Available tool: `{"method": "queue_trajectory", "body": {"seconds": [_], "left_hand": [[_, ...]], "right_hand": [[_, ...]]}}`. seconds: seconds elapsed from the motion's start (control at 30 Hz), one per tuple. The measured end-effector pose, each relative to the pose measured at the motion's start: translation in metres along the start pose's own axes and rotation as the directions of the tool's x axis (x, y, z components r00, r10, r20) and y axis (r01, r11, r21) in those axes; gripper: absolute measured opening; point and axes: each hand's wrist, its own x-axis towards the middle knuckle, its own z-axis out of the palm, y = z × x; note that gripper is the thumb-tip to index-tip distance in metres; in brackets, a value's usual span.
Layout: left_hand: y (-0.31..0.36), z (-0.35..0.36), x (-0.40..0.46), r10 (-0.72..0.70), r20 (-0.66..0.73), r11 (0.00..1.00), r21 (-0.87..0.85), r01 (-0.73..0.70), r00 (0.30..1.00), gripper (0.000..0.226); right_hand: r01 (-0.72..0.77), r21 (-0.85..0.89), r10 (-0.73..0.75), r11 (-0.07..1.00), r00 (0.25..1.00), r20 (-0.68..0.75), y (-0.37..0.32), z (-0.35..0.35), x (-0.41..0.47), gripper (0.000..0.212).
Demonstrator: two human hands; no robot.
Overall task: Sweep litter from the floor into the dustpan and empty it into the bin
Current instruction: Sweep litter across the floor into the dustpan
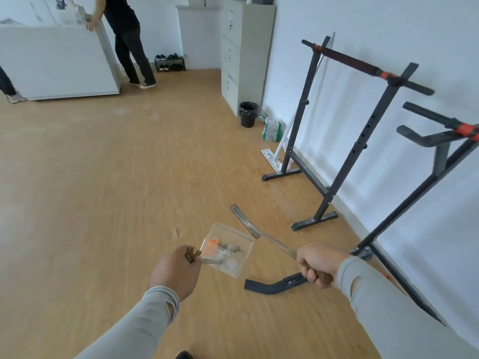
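Note:
My left hand (176,272) grips the handle of a clear dustpan (243,246), held above the wooden floor. Orange, white and grey litter (220,251) lies inside it. My right hand (317,264) is closed on the brown handle of a long broom (245,221), whose flat dark head points away just past the dustpan. A small black bin (248,114) with a black liner stands far ahead beside the grey cabinet, well away from both hands.
Black metal exercise racks (344,161) line the right wall, with a rack foot (269,286) near my right hand. A white flat mop (272,158) and a bag (272,129) lie near the bin. A grey filing cabinet (243,53) stands behind. A person (127,40) stands by a white counter (57,60).

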Motion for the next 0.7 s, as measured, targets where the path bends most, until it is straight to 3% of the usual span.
{"method": "queue_trajectory", "body": {"seconds": [0.33,0.7], "left_hand": [[-0.07,-0.079,0.107,-0.032,0.023,0.999,-0.035,0.033,0.999,0.009],[-0.064,-0.098,0.209,-0.085,0.001,0.996,-0.03,0.085,0.996,0.005]], "right_hand": [[-0.01,0.015,0.011,1.0,1.0,-0.03,-0.121,0.087,0.036,0.007],[-0.039,0.047,0.039,0.998,0.999,0.013,-0.198,0.093,0.118,0.016]]}}
